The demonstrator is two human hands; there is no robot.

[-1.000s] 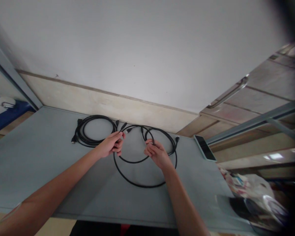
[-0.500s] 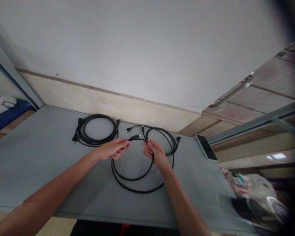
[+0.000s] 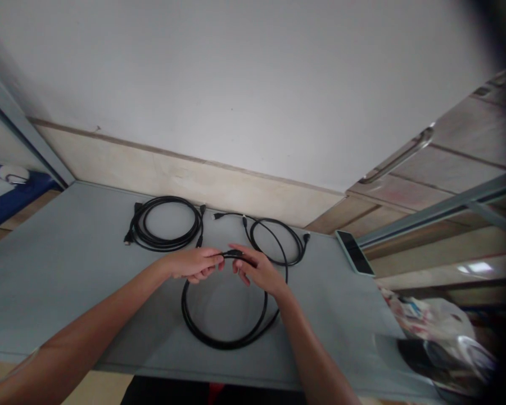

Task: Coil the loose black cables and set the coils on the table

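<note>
One looped cable [image 3: 225,344]: left hand [image 3: 200,264] grips it; right hand [image 3: 259,271] touches it, closure unclear. Beyond the grip: two coiled cables [image 3: 162,246]. Right: one phone [image 3: 355,253].

No text, label, brand, number or sign is readable.

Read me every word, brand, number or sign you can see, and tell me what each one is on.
No text is readable in this view.
Black cable plugs: too small to make out any marking.
Phone: dark screen, no text visible.
Clutter at the right edge: too blurred to read any print.
</note>
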